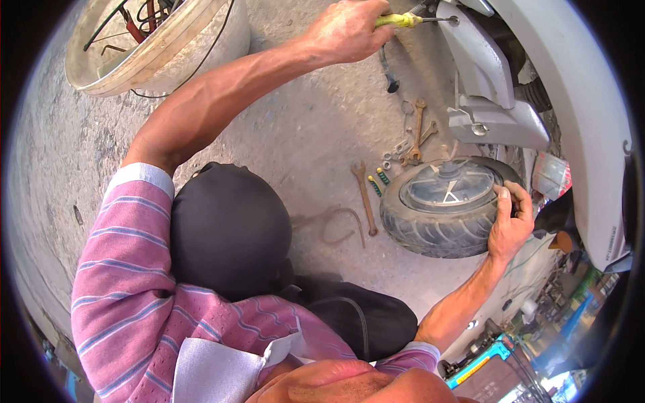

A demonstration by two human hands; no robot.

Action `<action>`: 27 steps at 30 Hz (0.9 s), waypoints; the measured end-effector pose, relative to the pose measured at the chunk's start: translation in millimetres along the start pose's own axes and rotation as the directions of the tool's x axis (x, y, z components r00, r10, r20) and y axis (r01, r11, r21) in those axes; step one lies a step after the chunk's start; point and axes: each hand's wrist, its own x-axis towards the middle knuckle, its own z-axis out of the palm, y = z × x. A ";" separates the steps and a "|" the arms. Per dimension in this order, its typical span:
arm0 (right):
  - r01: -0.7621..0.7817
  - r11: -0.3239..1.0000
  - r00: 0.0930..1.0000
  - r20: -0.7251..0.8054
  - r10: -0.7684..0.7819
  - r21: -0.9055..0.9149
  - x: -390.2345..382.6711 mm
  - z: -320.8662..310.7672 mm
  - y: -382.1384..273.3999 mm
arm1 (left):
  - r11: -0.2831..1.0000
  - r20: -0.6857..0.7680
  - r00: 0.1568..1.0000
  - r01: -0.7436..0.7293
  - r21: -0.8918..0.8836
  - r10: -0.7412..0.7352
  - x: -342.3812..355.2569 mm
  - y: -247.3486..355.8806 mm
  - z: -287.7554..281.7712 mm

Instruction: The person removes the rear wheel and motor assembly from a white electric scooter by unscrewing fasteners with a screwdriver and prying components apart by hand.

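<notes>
Striped shirt [127, 269] filling the foreground, screwdriver [403, 21] meeting grey panel [474, 57]

From my distant seat I am watching the screwdriver at the top of the view, its tip sitting at a hole in the grey panel. The left hand [346, 30] is gripping the yellow handle, fingers wrapped round it. Whether anything is turning inside that hole, I cannot tell.

Lower down, the wheel [437, 232] is lying on its side on the ground [295, 148], hub facing up, near the bodywork. The right hand [512, 221] is resting at its right edge, half curled, with thumb and fingers slightly apart. I am seeing no tool in it, and I cannot tell whether it is pinching the rubber.

On progress, I am judging things to be partway. This wheel is lying loose, mounted on nothing, while the grey panel is sitting in place and the work at its hole is looking unfinished. Nothing I am viewing is showing how many fastenings are remaining.

Farther out, one wrench [366, 198] is lying left of the wheel, and more wrenches [418, 131] are clustering above it beside some nuts [386, 165]. A dark plug [392, 84] is lying below the left hand. At the upper left, a whitish bucket [201, 50] is holding cables and a red-handled tool [134, 30].
</notes>
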 end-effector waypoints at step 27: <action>-0.010 1.000 1.000 0.018 0.010 0.011 -0.7 0.2 -1.5 | 0.981 0.195 0.979 0.091 -0.169 -0.057 13.1 17.8 2.7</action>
